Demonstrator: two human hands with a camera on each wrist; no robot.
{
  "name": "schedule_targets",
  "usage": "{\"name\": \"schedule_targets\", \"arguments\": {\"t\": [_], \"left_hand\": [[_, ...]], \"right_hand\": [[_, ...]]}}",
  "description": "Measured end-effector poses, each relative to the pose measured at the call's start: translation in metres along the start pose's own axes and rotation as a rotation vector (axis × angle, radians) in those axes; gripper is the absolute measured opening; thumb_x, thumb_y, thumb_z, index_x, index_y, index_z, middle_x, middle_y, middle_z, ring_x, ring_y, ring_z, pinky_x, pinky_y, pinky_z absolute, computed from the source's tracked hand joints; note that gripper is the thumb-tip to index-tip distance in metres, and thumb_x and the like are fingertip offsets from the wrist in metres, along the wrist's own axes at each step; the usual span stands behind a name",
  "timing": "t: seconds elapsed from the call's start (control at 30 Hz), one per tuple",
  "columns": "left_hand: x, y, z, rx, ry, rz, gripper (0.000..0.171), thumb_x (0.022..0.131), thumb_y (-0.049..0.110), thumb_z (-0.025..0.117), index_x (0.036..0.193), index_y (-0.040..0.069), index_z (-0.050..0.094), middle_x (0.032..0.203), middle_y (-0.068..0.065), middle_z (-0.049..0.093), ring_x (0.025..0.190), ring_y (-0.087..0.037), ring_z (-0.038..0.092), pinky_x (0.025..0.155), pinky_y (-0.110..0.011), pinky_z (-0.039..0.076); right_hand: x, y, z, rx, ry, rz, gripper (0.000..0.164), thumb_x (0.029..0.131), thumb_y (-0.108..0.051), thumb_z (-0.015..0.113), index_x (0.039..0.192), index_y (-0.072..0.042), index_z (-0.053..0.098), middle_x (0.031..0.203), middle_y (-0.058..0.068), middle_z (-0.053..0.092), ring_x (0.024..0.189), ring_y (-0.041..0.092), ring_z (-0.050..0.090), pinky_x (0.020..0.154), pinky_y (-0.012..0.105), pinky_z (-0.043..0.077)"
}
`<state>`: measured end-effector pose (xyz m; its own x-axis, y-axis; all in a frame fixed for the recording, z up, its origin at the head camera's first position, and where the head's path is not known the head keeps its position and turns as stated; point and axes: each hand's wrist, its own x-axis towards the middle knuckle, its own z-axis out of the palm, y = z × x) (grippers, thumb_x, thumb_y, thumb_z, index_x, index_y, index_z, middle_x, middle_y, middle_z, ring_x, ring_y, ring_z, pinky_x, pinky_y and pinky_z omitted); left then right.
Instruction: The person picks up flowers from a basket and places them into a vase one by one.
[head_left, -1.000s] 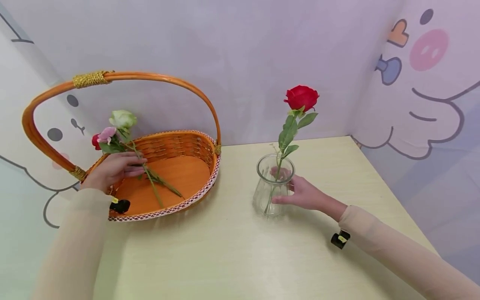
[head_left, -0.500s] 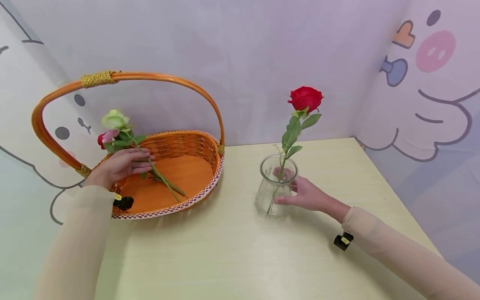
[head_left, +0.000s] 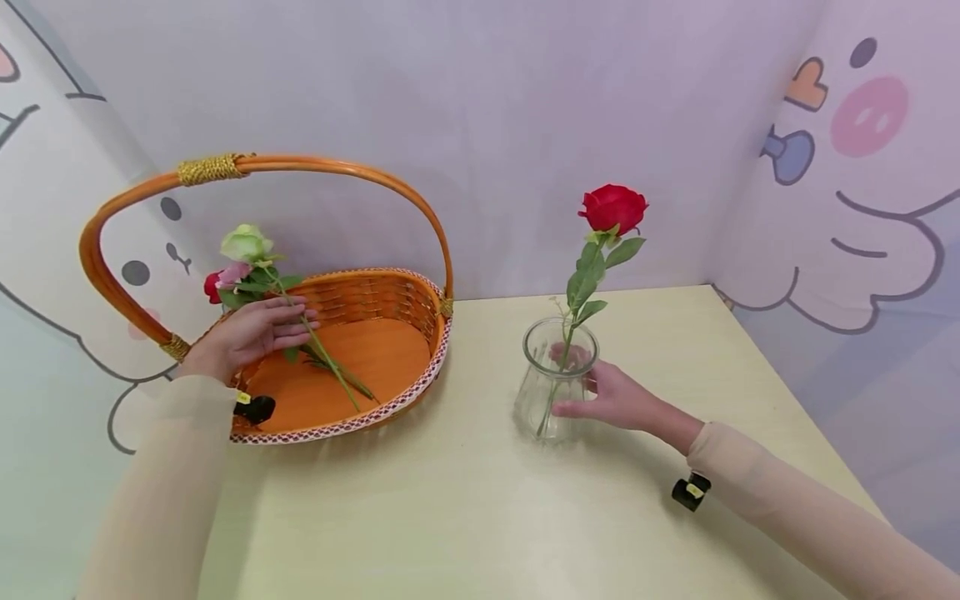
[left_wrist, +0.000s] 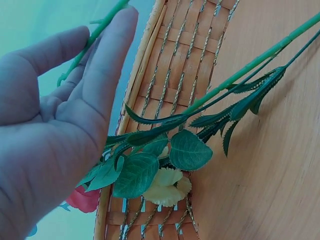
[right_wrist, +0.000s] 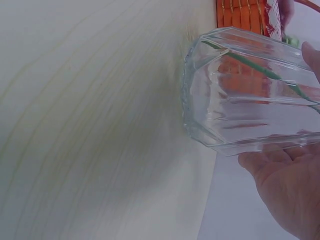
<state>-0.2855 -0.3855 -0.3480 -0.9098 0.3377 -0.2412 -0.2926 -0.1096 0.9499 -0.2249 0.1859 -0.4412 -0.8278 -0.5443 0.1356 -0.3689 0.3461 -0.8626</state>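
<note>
My left hand (head_left: 251,335) is over the left side of the orange wicker basket (head_left: 408,296). Its thumb and fingers pinch a green stem (left_wrist: 102,25), which appears to belong to the pale green-white rose (head_left: 246,243). Beside that bloom are a pink flower (head_left: 234,275) and a red one (head_left: 213,287). More leafy stems (left_wrist: 235,82) and a yellowish bloom (left_wrist: 167,189) lie in the basket under the hand. With my right hand (head_left: 611,398) I grip the clear glass vase (right_wrist: 200,100) on the table. One red rose (head_left: 613,208) stands in it, leaning right.
The basket's tall arched handle (head_left: 345,169) rises above the left hand. Behind the pale wooden table (head_left: 465,517) stands a fabric-like backdrop (head_left: 510,150), and cartoon animals show on both sides. A black wrist camera (head_left: 690,492) hangs below the right sleeve.
The pale rose first swung left, then back right, and its stem's lower end shifted right in the basket. My right hand, the vase and the red rose keep their places; the head view shifted slightly.
</note>
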Motion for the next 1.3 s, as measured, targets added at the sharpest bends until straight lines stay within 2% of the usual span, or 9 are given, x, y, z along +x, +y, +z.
{"name": "schedule_targets", "arguments": {"t": [0.13, 0.3, 0.47, 0.7, 0.9, 1.0, 1.23, 1.3], "left_hand": [[-0.001, 0.001, 0.001, -0.023, 0.007, -0.007, 0.020, 0.109, 0.010, 0.045, 0.126, 0.009, 0.055, 0.117, -0.005, 0.072, 0.111, -0.023, 0.070, 0.099, -0.044, 0.050], [0.000, 0.004, 0.004, -0.031, -0.001, 0.001, 0.028, 0.109, 0.011, 0.045, 0.136, 0.004, 0.040, 0.119, -0.006, 0.071, 0.113, -0.023, 0.069, 0.098, -0.041, 0.053], [0.005, 0.007, 0.011, -0.051, -0.028, 0.025, 0.029, 0.110, 0.008, 0.042, 0.137, 0.003, 0.036, 0.119, -0.007, 0.071, 0.113, -0.023, 0.069, 0.099, -0.041, 0.052], [0.009, 0.012, 0.022, -0.081, -0.068, 0.040, 0.029, 0.110, 0.008, 0.043, 0.138, 0.005, 0.043, 0.123, -0.009, 0.070, 0.114, -0.023, 0.068, 0.098, -0.040, 0.053], [0.010, 0.017, 0.028, -0.100, -0.072, 0.054, 0.027, 0.109, 0.007, 0.045, 0.135, 0.006, 0.054, 0.122, -0.012, 0.070, 0.112, -0.025, 0.069, 0.094, -0.039, 0.057], [0.009, 0.018, 0.028, -0.108, -0.089, 0.062, 0.027, 0.109, 0.007, 0.044, 0.132, 0.006, 0.057, 0.122, -0.012, 0.070, 0.114, -0.026, 0.068, 0.095, -0.040, 0.056], [0.008, 0.017, 0.030, -0.073, -0.068, 0.086, 0.028, 0.109, 0.010, 0.047, 0.131, 0.008, 0.064, 0.122, -0.012, 0.071, 0.112, -0.026, 0.069, 0.092, -0.039, 0.058], [0.008, 0.016, 0.030, -0.088, -0.093, 0.085, 0.029, 0.109, 0.009, 0.045, 0.130, 0.008, 0.065, 0.121, -0.012, 0.071, 0.111, -0.026, 0.070, 0.092, -0.039, 0.057]], "right_hand": [[0.000, 0.001, 0.001, 0.003, 0.004, 0.005, 0.086, 0.083, -0.033, 0.087, 0.153, -0.016, 0.040, 0.154, 0.006, 0.045, 0.143, 0.032, 0.041, 0.113, 0.060, 0.036], [0.000, 0.000, 0.001, -0.005, 0.004, 0.003, 0.086, 0.083, -0.033, 0.087, 0.153, -0.016, 0.040, 0.154, 0.007, 0.045, 0.143, 0.032, 0.041, 0.113, 0.059, 0.036], [0.000, -0.002, 0.000, -0.003, 0.003, -0.001, 0.086, 0.083, -0.033, 0.087, 0.153, -0.015, 0.040, 0.155, 0.008, 0.045, 0.143, 0.033, 0.041, 0.113, 0.059, 0.036], [0.000, 0.000, 0.001, -0.004, 0.004, -0.002, 0.087, 0.084, -0.033, 0.086, 0.154, -0.013, 0.038, 0.155, 0.007, 0.044, 0.142, 0.032, 0.042, 0.112, 0.060, 0.037], [0.000, -0.002, 0.002, 0.004, 0.002, -0.004, 0.086, 0.084, -0.032, 0.086, 0.153, -0.014, 0.039, 0.155, 0.009, 0.045, 0.142, 0.034, 0.041, 0.112, 0.060, 0.037], [0.001, -0.002, 0.001, 0.008, 0.005, -0.013, 0.086, 0.083, -0.030, 0.087, 0.153, -0.013, 0.039, 0.155, 0.011, 0.045, 0.142, 0.035, 0.040, 0.112, 0.060, 0.037], [0.002, -0.001, 0.001, 0.006, 0.007, -0.011, 0.087, 0.084, -0.029, 0.086, 0.154, -0.012, 0.038, 0.155, 0.012, 0.045, 0.142, 0.036, 0.040, 0.112, 0.060, 0.036], [0.000, -0.001, 0.002, 0.018, 0.004, -0.005, 0.087, 0.084, -0.030, 0.086, 0.154, -0.012, 0.038, 0.155, 0.012, 0.045, 0.143, 0.036, 0.040, 0.112, 0.060, 0.036]]}}
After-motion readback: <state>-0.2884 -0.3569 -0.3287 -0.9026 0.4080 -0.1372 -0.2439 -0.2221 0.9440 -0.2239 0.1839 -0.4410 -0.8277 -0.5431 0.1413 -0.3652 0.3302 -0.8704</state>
